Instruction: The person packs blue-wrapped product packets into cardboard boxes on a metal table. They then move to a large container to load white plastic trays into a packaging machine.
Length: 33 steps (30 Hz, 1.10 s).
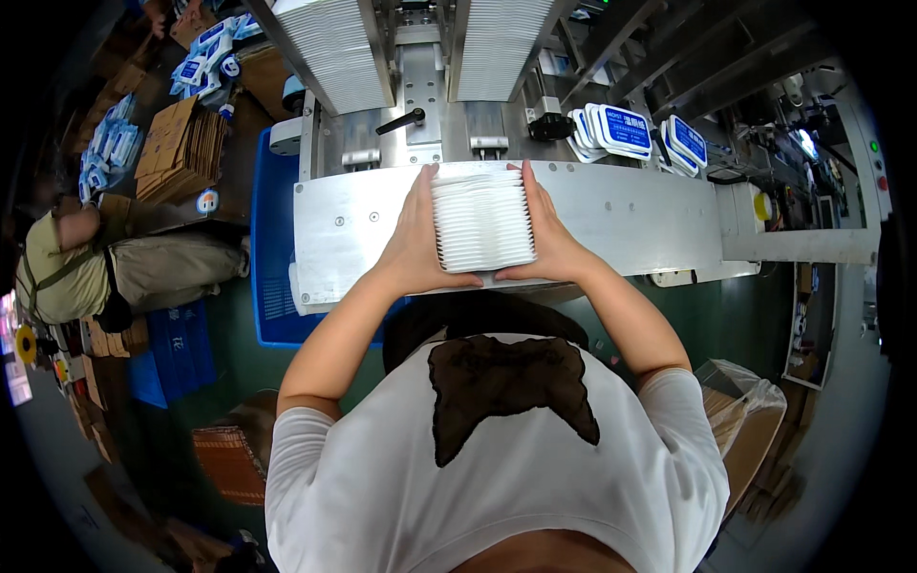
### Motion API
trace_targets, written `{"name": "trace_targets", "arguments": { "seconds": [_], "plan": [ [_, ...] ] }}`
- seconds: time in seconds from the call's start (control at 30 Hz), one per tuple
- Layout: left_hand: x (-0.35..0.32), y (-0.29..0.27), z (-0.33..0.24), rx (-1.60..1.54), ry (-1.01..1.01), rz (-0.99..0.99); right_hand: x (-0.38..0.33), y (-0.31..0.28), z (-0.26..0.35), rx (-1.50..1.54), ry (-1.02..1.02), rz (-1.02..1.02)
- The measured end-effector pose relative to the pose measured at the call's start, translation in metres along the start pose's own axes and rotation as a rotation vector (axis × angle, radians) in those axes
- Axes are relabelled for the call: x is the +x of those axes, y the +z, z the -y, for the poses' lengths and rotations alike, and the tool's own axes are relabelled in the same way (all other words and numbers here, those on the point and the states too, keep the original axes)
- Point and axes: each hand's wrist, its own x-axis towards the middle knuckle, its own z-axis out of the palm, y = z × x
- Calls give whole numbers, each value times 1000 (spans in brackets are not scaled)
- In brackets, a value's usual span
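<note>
Factory floor, packaging line: a metal machine deck [611, 215] runs across in front of me, two slanted feed chutes [334, 53] loaded with white lids above it, blue-topped packs [626, 129] lined up at the far right. A blue crate [272, 248] sits left of the deck, flat cardboard [181, 148] stacked beyond it, and another person [105, 267] crouches at far left.

I hold a stack of white plastic lids [482, 222] between both palms, just above the near edge of the deck. My left hand [415, 239] presses its left side, my right hand [554, 234] its right side; fingers extended flat, thumbs hooked under the near end. Grip is a two-sided clamp, closed on the stack, nothing else held.

Stack's long axis runs away from me, pointing toward the gap between the chutes. Both hands are equally near; the right chute [501, 43] lies straight ahead and up from the stack.
</note>
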Motion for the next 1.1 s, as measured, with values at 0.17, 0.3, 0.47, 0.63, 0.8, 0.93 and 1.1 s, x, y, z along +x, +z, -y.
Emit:
{"name": "trace_targets", "arguments": {
  "seconds": [0.17,0.3,0.47,0.63,0.8,0.93,1.1],
  "plan": [
    [-1,-1,-11,-95,-151,30,3,-6,3,26,47,-11],
    [-9,-4,-14,-123,-117,44,-3,-8,14,55,42,37],
    [-14,4,-2,-156,-97,5,3,-32,41,-229,-50,69],
    [-13,4,-2,-212,-65,-11,33,-33,75,-479,-129,295],
    [-10,-3,-3,-184,-57,8,40,-26,79,-449,-107,370],
    [-10,-8,-4,-197,-65,9,41,-25,81,-460,-127,318],
    [-21,-2,3,-541,-55,-176,35,-17,82,-222,-44,131]
  ]
}}
